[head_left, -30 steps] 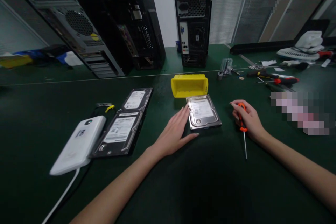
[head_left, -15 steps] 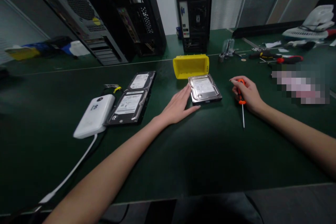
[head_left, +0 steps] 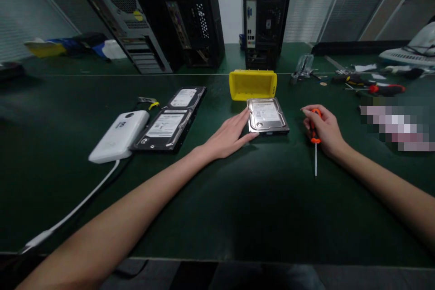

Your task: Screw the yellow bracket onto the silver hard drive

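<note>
A silver hard drive (head_left: pixel 268 116) lies flat on the green mat, just in front of a yellow plastic bin (head_left: pixel 252 84). My left hand (head_left: pixel 228 136) rests flat on the mat with its fingers against the drive's left and front edges. My right hand (head_left: pixel 322 128) lies to the right of the drive, fingers curled around the orange handle of a small screwdriver (head_left: pixel 314 139). The screwdriver's shaft points back toward me along the mat.
Two more hard drives (head_left: pixel 174 118) and a white box with a cable (head_left: pixel 118 136) lie to the left. Three open computer towers (head_left: pixel 265 13) stand at the back. Screwdrivers and other tools (head_left: pixel 374 88) are scattered at the far right.
The view has shifted a little; both hands stay in the same places relative to the drive and the screwdriver.
</note>
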`<state>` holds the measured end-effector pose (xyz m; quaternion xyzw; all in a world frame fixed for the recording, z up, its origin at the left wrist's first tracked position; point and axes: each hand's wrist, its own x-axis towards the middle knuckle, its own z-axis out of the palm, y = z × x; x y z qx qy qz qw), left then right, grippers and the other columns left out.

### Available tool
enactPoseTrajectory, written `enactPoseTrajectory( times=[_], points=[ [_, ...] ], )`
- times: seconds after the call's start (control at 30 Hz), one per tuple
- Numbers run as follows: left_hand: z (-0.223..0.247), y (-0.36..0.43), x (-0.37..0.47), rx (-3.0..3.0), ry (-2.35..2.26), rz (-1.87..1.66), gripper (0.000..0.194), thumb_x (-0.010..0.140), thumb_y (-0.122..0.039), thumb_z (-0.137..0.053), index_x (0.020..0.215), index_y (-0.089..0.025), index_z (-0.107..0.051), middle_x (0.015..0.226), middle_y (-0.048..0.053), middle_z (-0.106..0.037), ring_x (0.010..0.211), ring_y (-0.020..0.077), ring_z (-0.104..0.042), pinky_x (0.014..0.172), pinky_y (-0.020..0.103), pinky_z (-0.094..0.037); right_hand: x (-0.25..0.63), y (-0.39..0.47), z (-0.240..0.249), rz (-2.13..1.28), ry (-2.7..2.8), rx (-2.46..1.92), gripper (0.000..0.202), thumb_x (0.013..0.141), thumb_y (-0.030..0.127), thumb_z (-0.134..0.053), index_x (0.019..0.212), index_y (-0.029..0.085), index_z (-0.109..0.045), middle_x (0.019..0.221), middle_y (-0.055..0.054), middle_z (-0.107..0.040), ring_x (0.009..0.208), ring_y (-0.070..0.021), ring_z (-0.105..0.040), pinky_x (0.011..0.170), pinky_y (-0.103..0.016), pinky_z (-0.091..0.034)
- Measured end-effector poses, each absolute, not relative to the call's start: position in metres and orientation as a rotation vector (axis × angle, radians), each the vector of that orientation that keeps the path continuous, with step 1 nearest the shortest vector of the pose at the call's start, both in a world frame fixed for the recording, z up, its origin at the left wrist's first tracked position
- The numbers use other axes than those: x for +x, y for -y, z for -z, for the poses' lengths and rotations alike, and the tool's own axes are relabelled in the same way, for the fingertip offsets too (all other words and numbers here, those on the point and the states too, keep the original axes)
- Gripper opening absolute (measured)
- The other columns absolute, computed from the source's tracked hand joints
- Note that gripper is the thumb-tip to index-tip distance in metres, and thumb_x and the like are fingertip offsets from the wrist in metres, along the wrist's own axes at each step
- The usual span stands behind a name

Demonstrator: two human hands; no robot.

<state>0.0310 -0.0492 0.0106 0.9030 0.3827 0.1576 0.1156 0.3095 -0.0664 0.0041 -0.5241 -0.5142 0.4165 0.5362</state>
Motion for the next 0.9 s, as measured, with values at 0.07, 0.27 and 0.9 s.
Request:
enactPoseTrajectory(
  times=[0.07, 0.27, 0.9],
  points=[
    [-0.0116, 0.0503, 0.0307, 2.635, -1.131, -0.449, 0.072, 0.093, -0.054, -0.031, 0.149, -0.016, -0.007, 0.156, 0.012, -0.008, 0.142, 0.0267, -0.018, 0.114, 0.044, -0.021, 0.309, 0.0684, -0.0051, -0.998, 1.219, -1.248, 0.024, 0.082, 0.038, -0.058, 0.099, 0.021, -0.057, 0.059, 0.004, -0.046, 0.047, -0.0053, -0.042, 0.04, -0.018, -0.034],
    [-0.0122, 0.0514, 0.0304, 2.639, -1.137, -0.427, 0.071, 0.093, -0.055, -0.029, 0.149, -0.017, -0.006, 0.156, 0.013, -0.008, 0.142, 0.0267, -0.019, 0.114, 0.045, -0.022, 0.3108, 0.0709, -0.005, -1.027, 1.272, -1.296, 0.026, 0.082, 0.04, -0.058, 0.101, 0.022, -0.058, 0.061, 0.003, -0.048, 0.049, -0.0065, -0.046, 0.041, -0.018, -0.037],
    [-0.0113, 0.046, 0.0375, 2.859, -1.192, -0.803, 0.033, 0.095, -0.032, -0.04, 0.118, -0.02, -0.059, 0.117, 0.01, -0.057, 0.105, 0.022, -0.053, 0.087, 0.038, -0.043, 0.313, 0.0737, -0.0028, -0.998, 1.319, -1.263, 0.022, 0.082, 0.034, -0.059, 0.1, 0.021, -0.058, 0.062, 0.002, -0.05, 0.048, -0.0069, -0.046, 0.04, -0.019, -0.036]
  ],
)
